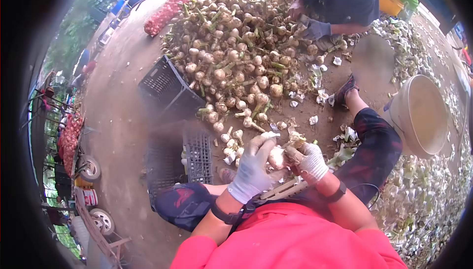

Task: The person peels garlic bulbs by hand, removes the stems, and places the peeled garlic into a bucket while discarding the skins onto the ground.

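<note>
A whitish garlic bulb (277, 157) is between my two gloved hands, just above my lap. My left hand (253, 165) curls its fingers round the bulb's left side. Against its right side, my right hand (306, 159) has its fingers closed, with brownish dirt on the glove's fingertips. Loose papery skin (294, 135) shows just above the hands. Several garlic bulbs (231, 146) lie on the ground left of my left hand. Beyond is a large heap of garlic bulbs (231, 52) with stems on.
Black plastic crates (198, 156) stand at my left, beside the heap. A white bucket (427, 116) stands at my right among scattered peeled skins (419, 195). Opposite, another person's gloved hand (315, 28) reaches to the heap. A filled red net sack (167, 14) lies far left.
</note>
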{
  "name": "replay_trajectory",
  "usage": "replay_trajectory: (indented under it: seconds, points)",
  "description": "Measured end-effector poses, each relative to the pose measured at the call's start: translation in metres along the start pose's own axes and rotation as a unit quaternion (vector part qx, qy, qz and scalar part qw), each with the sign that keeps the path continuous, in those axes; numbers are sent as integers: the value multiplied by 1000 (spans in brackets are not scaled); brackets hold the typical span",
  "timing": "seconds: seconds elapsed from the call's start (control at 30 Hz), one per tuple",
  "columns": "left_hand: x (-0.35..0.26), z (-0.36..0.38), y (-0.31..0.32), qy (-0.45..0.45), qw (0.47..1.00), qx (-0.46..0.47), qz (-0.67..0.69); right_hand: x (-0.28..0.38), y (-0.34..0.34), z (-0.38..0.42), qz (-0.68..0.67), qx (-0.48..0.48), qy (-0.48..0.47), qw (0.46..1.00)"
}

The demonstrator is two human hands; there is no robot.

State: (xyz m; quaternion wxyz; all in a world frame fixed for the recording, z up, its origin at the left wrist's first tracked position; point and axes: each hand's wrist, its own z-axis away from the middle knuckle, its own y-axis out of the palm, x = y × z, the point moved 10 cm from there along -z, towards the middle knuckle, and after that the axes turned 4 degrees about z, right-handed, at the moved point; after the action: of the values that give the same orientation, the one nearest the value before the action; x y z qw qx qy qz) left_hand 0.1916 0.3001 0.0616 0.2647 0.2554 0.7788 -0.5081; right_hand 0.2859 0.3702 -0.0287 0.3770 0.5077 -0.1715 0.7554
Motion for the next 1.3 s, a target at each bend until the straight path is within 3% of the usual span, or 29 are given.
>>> replay_trajectory:
  seconds: [0.03,0.1,0.3,0.37,0.4,0.43,0.47,0.5,0.53,0.57,0.63,0.67,0.7,0.73,0.77,0.8,0.83,0.87,0.93,0.97,1.0,1.03,1.1,1.13,1.17,1.2,1.23,1.27,1.3]
  points:
    - [2,5,-3,-42,998,-6,49,2,1,8,-1,0,-8,1000]
    - [-18,9,-12,-13,999,-24,38,-9,5,25,-80,11,40,996]
    - [-37,28,-34,3,999,-21,47,-2,22,52,-29,104,-21,994]
    - [-17,43,-23,-100,956,63,268,-2,33,65,-56,170,-25,983]
    - [-5,62,-2,-306,793,108,515,16,37,75,-28,180,-53,982]
    - [-4,68,1,-311,794,101,513,29,42,83,0,189,-80,979]
    - [-6,77,22,-354,639,71,679,21,44,81,-2,196,-78,977]
    - [-13,81,37,-373,451,39,810,10,54,80,-121,247,-6,961]
    - [-11,78,39,-371,453,38,810,6,63,81,-235,291,65,925]
    - [-2,76,36,-364,514,16,777,8,52,78,-255,242,68,934]
    - [13,75,26,-348,623,-30,699,2,36,62,-160,85,-64,981]
    - [17,72,21,-337,675,-52,655,2,32,63,-43,73,-116,990]
    - [15,68,24,-338,677,-47,653,9,29,64,71,55,-169,981]
    - [8,64,26,-324,702,-26,634,-6,40,60,-166,114,-80,976]
    - [2,64,26,-310,724,-10,616,-7,44,63,-218,178,-28,959]
    - [-4,58,30,-285,631,11,721,-9,47,68,-261,235,30,936]
    - [6,64,35,-288,632,11,720,8,54,82,-281,298,54,911]
    - [18,71,39,-270,703,35,656,3,57,81,-292,320,65,899]
    - [-12,56,28,-218,587,7,780,-11,57,63,-239,268,62,931]
    - [-11,56,28,-220,586,7,780,-19,55,56,-183,214,62,957]
    - [-7,58,26,-223,609,-1,761,-7,61,58,-126,190,30,973]
    - [-2,59,22,-224,632,-12,742,-6,62,51,16,170,-92,981]
    - [16,67,21,-284,717,-46,635,10,69,53,198,181,-175,947]
    - [20,65,18,-292,736,-63,608,16,69,56,199,184,-174,947]
    - [23,63,14,-298,754,-78,581,20,64,56,116,178,-130,969]
    - [23,63,9,-311,735,-115,591,22,59,55,33,168,-84,982]
    - [26,64,10,-309,736,-115,592,32,52,53,76,150,-111,980]
    - [26,61,-6,-265,868,-115,404,31,48,49,81,114,-136,981]
    - [19,56,-19,-202,953,-111,195,28,44,45,87,77,-164,980]
